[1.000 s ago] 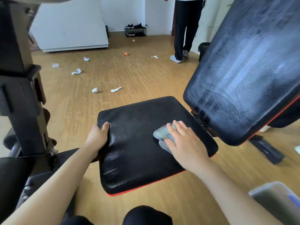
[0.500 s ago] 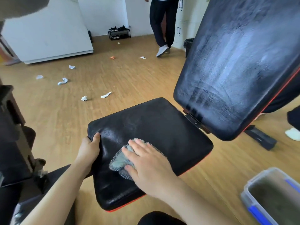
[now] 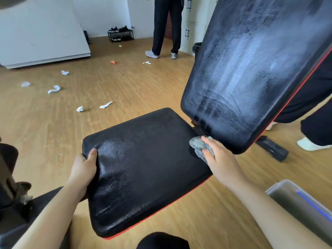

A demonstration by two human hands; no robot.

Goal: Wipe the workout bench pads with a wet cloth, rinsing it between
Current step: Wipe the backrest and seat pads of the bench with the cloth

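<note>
Locating the cloth [image 3: 199, 146] first: where does it lie? (Reader)

At the 2 o'clock corner of the black seat pad [image 3: 143, 168]. It is bunched, grey-blue and mesh-textured, and it touches the pad just below the lower edge of the tilted back pad [image 3: 251, 69]. (Legend)

Which hand has it, and how do the fingers stand? (Reader)

The right hand [image 3: 222, 162] has it. Its fingers are curled into the bunched cloth and grip it against the pad. The left hand [image 3: 82, 169] is at the pad's 9 o'clock edge, thumb on top and the other fingers out of sight below the rim, gripping the pad. (Legend)

What do the pad surfaces show? (Reader)

The seat pad is glossy, with streaks toward 7 o'clock. The back pad, rising toward 1 o'clock, carries pale vertical smears. (Legend)

And around the bench? (Reader)

A clear plastic container [image 3: 301, 203] with a blue strip stands on the wooden floor [image 3: 125, 87] at 4 o'clock. Crumpled paper scraps [image 3: 80, 109] lie scattered from 10 to 11 o'clock. A standing person [image 3: 165, 24] in dark trousers is at 12 o'clock. Another person's white-clad foot [image 3: 312, 143] shows at 3 o'clock. (Legend)
</note>
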